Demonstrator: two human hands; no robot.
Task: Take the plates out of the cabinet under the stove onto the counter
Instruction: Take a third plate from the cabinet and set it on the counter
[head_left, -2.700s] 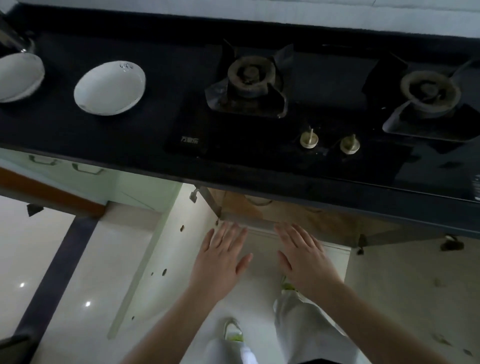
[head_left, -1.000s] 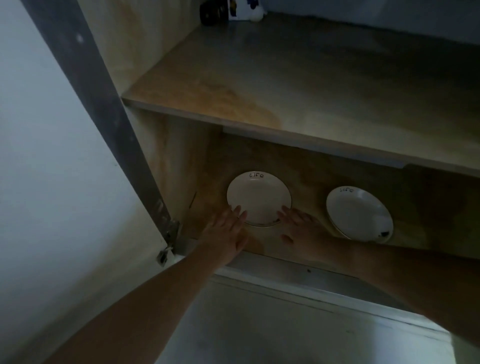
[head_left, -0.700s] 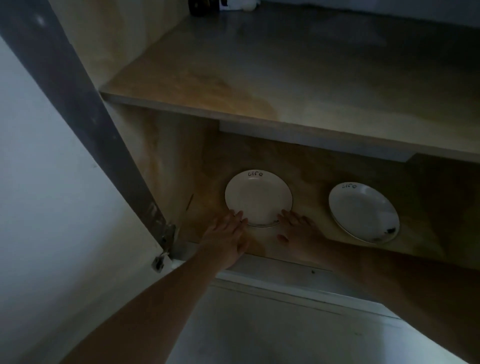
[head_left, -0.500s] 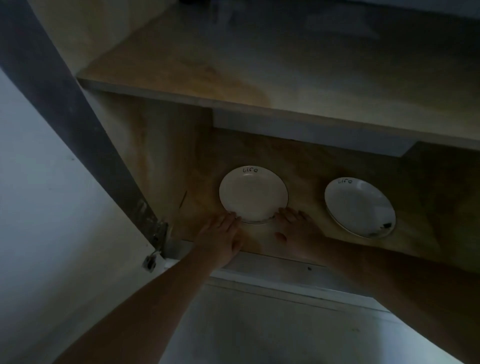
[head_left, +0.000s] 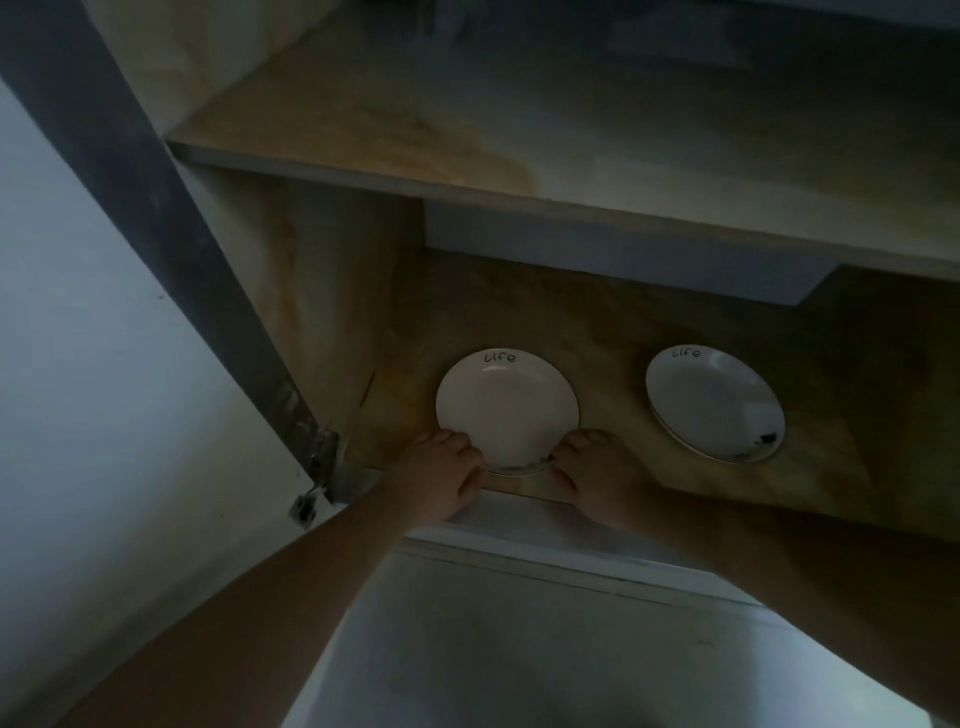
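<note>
Both hands are on the near edge of the left plate (head_left: 506, 410), which sits flat on the cabinet floor (head_left: 613, 332) under the stove. The left hand (head_left: 441, 480) and right hand (head_left: 597, 480) have fingers curled at the rim from either side (can't tell if they're under it yet, it's dim in there). I'd tip the near edge up, get the fingertips under, then lift level and draw it straight out. Watch the shelf (head_left: 519, 150) overhead, and the raised front lip. The second plate (head_left: 714, 402) sits well apart on the right, not in the way. The open door (head_left: 104, 364) is on the left.
</note>
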